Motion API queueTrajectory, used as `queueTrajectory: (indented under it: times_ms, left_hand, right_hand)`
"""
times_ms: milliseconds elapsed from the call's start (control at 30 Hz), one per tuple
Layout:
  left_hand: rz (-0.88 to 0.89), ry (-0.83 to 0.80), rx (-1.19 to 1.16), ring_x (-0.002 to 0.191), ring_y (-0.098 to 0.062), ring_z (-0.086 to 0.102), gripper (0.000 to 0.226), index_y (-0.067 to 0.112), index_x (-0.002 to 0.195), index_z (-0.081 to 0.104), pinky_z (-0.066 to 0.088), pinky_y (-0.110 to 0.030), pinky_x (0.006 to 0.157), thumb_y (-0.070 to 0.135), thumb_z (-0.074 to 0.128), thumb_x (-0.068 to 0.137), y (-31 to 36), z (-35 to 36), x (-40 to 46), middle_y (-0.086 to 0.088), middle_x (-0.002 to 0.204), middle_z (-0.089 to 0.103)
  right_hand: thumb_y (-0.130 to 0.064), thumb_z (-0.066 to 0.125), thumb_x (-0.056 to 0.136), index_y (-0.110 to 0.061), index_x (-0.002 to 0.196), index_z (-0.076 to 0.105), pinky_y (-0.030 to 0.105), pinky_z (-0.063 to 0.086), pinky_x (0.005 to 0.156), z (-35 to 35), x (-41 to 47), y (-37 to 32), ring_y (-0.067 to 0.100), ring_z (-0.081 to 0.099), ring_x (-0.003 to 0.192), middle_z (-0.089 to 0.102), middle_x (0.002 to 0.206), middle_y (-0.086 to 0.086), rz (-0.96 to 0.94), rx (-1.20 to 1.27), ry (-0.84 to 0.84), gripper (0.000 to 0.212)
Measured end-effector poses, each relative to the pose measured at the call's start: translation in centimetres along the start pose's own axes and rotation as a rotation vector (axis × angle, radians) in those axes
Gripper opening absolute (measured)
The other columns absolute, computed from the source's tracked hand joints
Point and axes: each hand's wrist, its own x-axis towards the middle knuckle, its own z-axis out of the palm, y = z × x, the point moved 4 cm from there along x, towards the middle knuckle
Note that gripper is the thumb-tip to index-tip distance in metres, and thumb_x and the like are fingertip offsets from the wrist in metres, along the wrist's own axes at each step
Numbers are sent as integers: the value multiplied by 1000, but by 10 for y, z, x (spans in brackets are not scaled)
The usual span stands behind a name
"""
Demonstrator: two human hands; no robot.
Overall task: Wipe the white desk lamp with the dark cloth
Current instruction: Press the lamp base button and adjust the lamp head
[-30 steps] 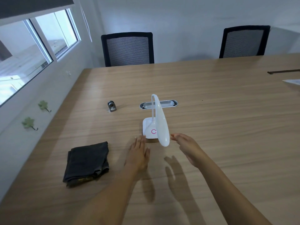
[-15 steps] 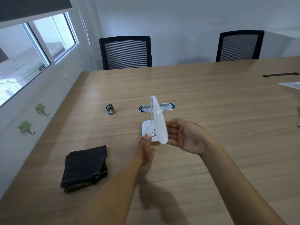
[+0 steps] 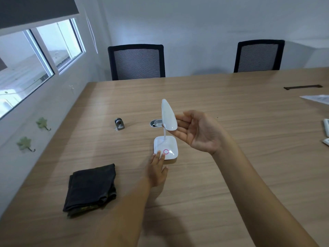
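Note:
The white desk lamp stands mid-table on its square base [image 3: 169, 145], which has a pink ring button. Its long head [image 3: 168, 114] is tilted upward on the bent neck. My right hand [image 3: 199, 132] is palm-up to the right of the head, with thumb and fingertips holding its lower end. My left hand [image 3: 157, 171] lies flat, its fingertips pressing on the base's near left corner. The dark cloth [image 3: 91, 188] lies folded on the table to the left of my left arm, untouched.
The wooden table [image 3: 231, 175] runs along the left wall. A small metal object [image 3: 119, 124] and an oval cable port [image 3: 155, 123] sit behind the lamp. Two black chairs [image 3: 137, 62] [image 3: 259, 57] stand at the far side. Papers [image 3: 316, 98] and white items [image 3: 326, 129] lie at right.
My right hand took hold of the lamp head and swung it upward and back. My left hand moved forward onto the base. The cloth has not moved.

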Motion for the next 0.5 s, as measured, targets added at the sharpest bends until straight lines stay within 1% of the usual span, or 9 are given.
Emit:
queueTrajectory:
  times_ms: [133, 200, 267, 300, 333, 367, 400, 433, 500]
  left_hand:
    - [5, 56, -28, 99, -47, 68, 52, -15, 103, 70, 56, -53, 81, 26, 49, 79, -3, 2, 1, -34, 107, 69]
    - [21, 90, -20, 98, -46, 69, 51, -13, 102, 71, 56, -51, 80, 27, 45, 85, -4, 2, 2, -33, 106, 69]
    - [4, 70, -2, 97, -44, 70, 52, -12, 101, 72, 55, -44, 84, 28, 48, 79, -3, 1, 2, -32, 106, 70]
    - [-15, 54, -4, 97, -44, 70, 53, -12, 101, 72, 54, -44, 85, 28, 48, 77, -3, 0, 3, -32, 107, 70]
    - [-10, 95, 15, 100, -44, 69, 55, -12, 104, 71, 55, -46, 85, 30, 47, 77, -7, 2, 7, -32, 110, 69]
    - [-30, 30, 13, 108, -43, 66, 60, -11, 112, 68, 54, -48, 89, 34, 43, 80, -7, 0, 5, -31, 118, 65]
    - [-52, 3, 20, 123, -40, 58, 69, -9, 125, 60, 48, -46, 100, 40, 35, 84, -10, 2, 4, -29, 132, 57]
    - [-87, 6, 29, 138, -35, 43, 78, -4, 140, 45, 36, -42, 111, 46, 23, 85, -11, -1, 2, -24, 148, 42]
    - [-188, 31, 23, 150, -26, 18, 83, 8, 154, 20, 17, -37, 120, 54, 9, 85, -12, -3, -8, -10, 162, 15]
  right_hand:
    - [-16, 35, 94, 11, 123, 50, 36, 54, 83, -1, 0, 3, 33, 63, 100, 62, 115, 24, 6, -5, -4, 42]
    - [-15, 34, 94, 10, 125, 49, 36, 53, 84, -3, -1, 5, 33, 62, 101, 61, 116, 23, 17, -5, -11, 43]
    - [-15, 34, 93, 7, 119, 54, 35, 52, 85, -6, -1, 7, 32, 62, 102, 64, 112, 22, 17, -20, -11, 40]
    - [-15, 35, 93, 6, 111, 58, 35, 53, 86, -8, -2, 8, 32, 63, 101, 66, 109, 21, 15, -23, -10, 36]
    - [-15, 35, 93, 4, 105, 61, 35, 53, 86, -9, -2, 9, 31, 64, 100, 68, 105, 19, 10, -34, -16, 34]
    - [-15, 35, 93, 4, 102, 62, 34, 54, 86, -10, -4, 9, 30, 66, 98, 70, 103, 18, 10, -48, -13, 34]
    - [-15, 35, 93, 3, 103, 63, 33, 55, 85, -12, -4, 9, 28, 68, 95, 72, 101, 17, 4, -56, -20, 35]
    - [-16, 35, 93, 2, 105, 63, 33, 56, 83, -12, -4, 8, 27, 69, 92, 73, 99, 16, 5, -56, -19, 35]
    - [-18, 39, 94, -3, 109, 61, 33, 56, 84, -19, -4, 13, 26, 70, 93, 72, 103, 14, -28, -104, 34, 32]
